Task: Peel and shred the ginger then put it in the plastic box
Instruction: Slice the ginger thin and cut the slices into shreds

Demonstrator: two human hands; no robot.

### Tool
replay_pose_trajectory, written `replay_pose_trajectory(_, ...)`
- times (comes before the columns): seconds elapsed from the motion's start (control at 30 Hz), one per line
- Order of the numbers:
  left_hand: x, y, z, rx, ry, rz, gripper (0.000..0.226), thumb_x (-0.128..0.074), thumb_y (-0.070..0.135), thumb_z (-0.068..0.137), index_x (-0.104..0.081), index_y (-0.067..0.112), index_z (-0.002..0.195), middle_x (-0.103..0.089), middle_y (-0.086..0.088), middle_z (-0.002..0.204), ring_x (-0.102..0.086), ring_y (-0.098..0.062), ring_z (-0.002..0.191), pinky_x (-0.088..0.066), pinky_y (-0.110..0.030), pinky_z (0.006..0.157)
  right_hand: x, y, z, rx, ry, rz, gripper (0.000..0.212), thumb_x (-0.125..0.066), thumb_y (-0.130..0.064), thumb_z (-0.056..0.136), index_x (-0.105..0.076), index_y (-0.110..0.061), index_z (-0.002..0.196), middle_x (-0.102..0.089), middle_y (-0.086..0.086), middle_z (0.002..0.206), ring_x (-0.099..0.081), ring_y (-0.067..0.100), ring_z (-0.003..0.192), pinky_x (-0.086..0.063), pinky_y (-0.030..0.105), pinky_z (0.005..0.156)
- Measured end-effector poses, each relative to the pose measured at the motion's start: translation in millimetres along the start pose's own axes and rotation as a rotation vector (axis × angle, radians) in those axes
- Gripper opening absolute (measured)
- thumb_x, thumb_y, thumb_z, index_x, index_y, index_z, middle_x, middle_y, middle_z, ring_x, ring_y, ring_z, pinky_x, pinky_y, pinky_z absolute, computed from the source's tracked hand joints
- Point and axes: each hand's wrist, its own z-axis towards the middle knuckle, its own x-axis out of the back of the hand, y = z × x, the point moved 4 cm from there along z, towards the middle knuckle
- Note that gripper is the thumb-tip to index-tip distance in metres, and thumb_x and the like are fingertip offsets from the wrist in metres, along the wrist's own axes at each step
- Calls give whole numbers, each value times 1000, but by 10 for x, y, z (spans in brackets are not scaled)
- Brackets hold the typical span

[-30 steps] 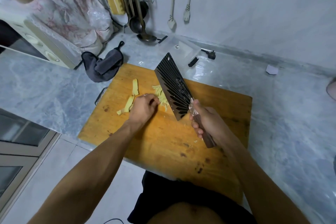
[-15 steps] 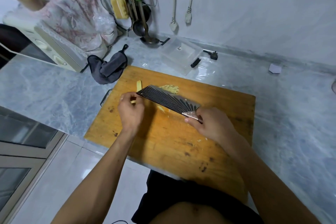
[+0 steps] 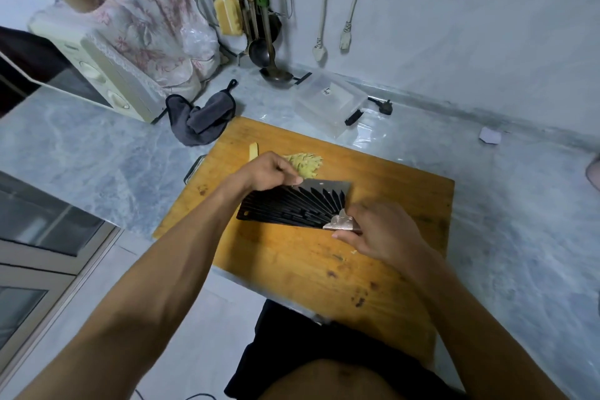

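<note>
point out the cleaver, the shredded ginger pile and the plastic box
cleaver (image 3: 292, 208): head view, on the dark ribbed flat of the blade.
shredded ginger pile (image 3: 305, 162): head view, middle of the pale shreds.
plastic box (image 3: 329, 101): head view, on its clear top face.

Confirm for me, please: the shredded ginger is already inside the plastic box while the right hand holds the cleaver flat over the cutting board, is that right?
Not quite. In the head view the shredded ginger lies in a heap on the cutting board, beside the left hand; the plastic box sits behind the board with no ginger visible in it. The right hand does hold the cleaver flat over the board.
</note>
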Motion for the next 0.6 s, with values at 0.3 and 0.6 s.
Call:
replay_pose_trajectory(0.3,70,19,118,3,502,217,18,-76,30,86,-66,28,71,-68,14,75,-65,-8,74,-44,-22,61,-19,13,-143,-124,-51,139,54,-42,-68,95,-60,-17,97,-56,-6,79,-54,13,68,-44,29,60)
replay_pose_trajectory(0.6,74,124,82,-24,356,502,22,-65,12,89,-78,25,102,-71,4,120,-68,-19,103,-55,-33,93,-33,-119,3,-205,-78,201,53,-45,-68,93,-61,-18,98,-61,-4,83,-55,12,70,-44,28,60)
